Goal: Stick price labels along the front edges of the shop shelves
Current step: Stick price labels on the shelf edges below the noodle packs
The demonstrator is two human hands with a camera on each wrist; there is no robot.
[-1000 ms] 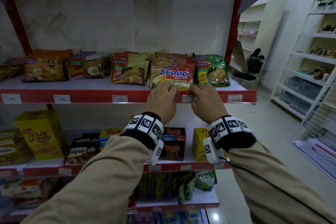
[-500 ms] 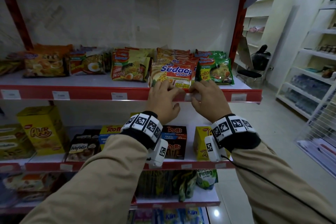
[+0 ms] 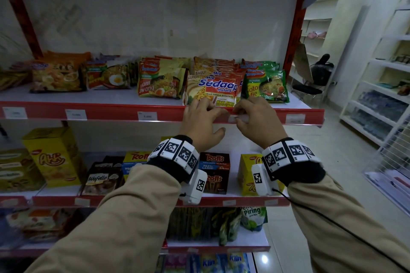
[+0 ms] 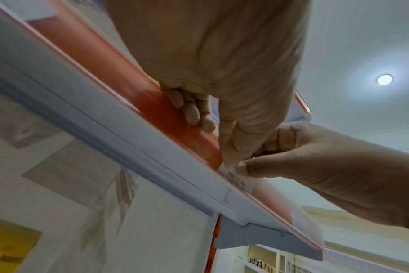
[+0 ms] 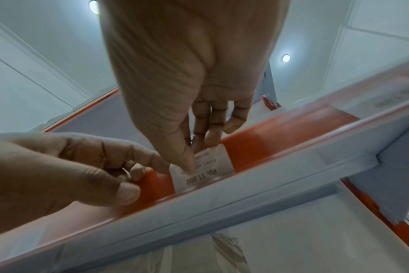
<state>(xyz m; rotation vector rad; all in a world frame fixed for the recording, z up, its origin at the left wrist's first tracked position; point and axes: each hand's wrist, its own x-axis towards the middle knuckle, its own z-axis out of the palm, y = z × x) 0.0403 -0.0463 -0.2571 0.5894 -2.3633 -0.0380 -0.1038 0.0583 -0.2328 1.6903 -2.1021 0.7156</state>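
A white price label (image 3: 232,119) (image 5: 206,171) printed "Rp. 11.000" lies on the red front strip (image 3: 111,113) of the noodle shelf. My right hand (image 3: 250,115) pinches it: the thumb (image 5: 187,162) presses its face and the fingers (image 5: 213,136) curl over the strip's top edge. My left hand (image 3: 204,117) grips the strip just left of the label, fingers (image 4: 194,110) curled on the red face. One of its fingertips (image 5: 156,162) touches the label's left end. In the left wrist view the label (image 4: 242,182) shows under both thumbs.
Several other labels (image 3: 147,116) (image 3: 295,118) sit along the same strip. Instant noodle packs (image 3: 213,88) stand right behind my hands. Snack boxes (image 3: 214,170) fill the shelf below. An aisle, a chair (image 3: 310,88) and white shelves (image 3: 377,106) lie to the right.
Both hands stay on the same spot of the strip. The left thumb has dropped below the shelf edge, and the label now shows between the hands.
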